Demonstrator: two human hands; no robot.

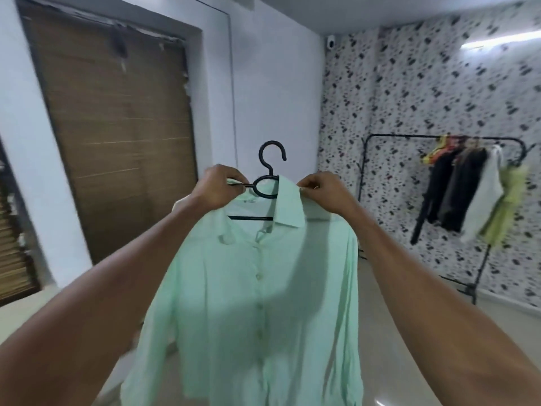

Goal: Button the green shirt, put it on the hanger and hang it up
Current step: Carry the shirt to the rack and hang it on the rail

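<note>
Green shirt (257, 303) is up in the air, center of the frame, already sitting on a black hanger (268, 183) and hanging down toward the bottom edge. The front looks buttoned down the middle, though the very top near the collar is open, so you can see the hanger's crossbar through the neck. The hook pokes up above the collar, pointing at nothing, touching nothing.

Left hand (218, 186) is just left of center, fingers curled and pinching the collar/shoulder area right where the hanger's arm runs. Right hand (323, 191) is just right of center, fingers also curled, pinching the other side of the collar. So both hands are clamped on the shirt at the top, 1 on each side of the hook. Can't tell for sure whether the left one also has the hanger wire in its grip.

Over on the right side of the frame there's a black clothes rack (480, 259) against a speckled wall, well apart from the shirt, with several garments (468, 194) on it: dark ones, a white one, a yellow-green one. Upper left has a brown blind (117, 127) set in a white wall.
</note>
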